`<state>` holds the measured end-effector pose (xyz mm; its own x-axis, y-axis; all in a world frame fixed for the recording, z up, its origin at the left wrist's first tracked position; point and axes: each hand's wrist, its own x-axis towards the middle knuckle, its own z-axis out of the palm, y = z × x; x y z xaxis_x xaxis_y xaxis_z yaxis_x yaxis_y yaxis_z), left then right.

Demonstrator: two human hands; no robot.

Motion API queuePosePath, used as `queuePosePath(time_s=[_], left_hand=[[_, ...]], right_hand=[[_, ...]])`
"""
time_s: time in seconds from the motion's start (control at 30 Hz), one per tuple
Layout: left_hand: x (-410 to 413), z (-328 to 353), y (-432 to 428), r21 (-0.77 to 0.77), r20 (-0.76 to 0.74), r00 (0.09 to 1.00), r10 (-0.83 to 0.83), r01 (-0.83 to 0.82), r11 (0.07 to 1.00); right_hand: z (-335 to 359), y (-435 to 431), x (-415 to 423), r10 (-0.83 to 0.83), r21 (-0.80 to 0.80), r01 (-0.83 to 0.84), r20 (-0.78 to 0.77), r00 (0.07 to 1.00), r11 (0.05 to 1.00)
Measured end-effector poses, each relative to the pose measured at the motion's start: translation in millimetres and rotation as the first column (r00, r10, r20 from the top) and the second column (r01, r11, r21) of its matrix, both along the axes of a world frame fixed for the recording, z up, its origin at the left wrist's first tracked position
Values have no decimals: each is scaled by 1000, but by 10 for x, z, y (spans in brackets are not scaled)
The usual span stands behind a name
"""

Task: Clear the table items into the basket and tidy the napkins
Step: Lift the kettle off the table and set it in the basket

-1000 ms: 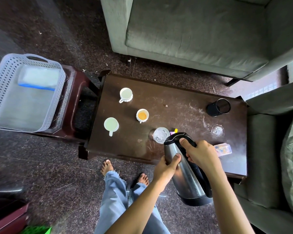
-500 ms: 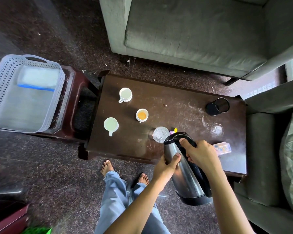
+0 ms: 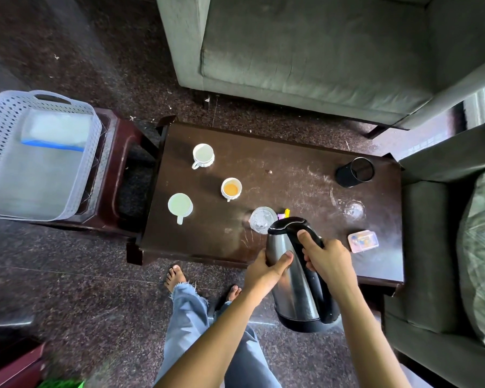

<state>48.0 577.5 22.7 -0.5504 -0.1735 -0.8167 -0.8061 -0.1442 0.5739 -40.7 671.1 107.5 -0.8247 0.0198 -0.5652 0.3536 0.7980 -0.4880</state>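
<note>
Two hands are closed on the kettle point(image 3: 297, 278): the right hand point(image 3: 329, 261) grips its black handle, the left hand point(image 3: 266, 271) presses on the steel side. The kettle is lifted over the near edge of the table point(image 3: 291, 175), with its long axis tilted and the lid end away from the person. The basket point(image 3: 0, 152) stands far to the left, on a side table point(image 3: 118, 169), so I judge the kettle must travel left, the left hand leading.

Single head-worn wide-angle view, steeply downward from standing height onto low table point(image 3: 291, 169) and floor point(image 3: 67, 289)
</note>
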Motion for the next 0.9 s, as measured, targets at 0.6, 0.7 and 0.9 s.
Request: queuePosePath(time_s=[0.6, 0.7, 0.9], left_hand=[[254, -93, -622, -199, -232, 885, -403, 363, 910], [363, 58, -899, -228, -306, 896, -323, 260, 938], [614, 395, -1828, -331, -369, 927, 73, -204, 921]], right_hand=[[-395, 47, 1069, -522, -426, 452, -57, 851, 783], [-236, -134, 1112, -479, -498, 368, -111, 871, 785], [91, -752, 1084, -367, -638, 195, -147, 919, 745]])
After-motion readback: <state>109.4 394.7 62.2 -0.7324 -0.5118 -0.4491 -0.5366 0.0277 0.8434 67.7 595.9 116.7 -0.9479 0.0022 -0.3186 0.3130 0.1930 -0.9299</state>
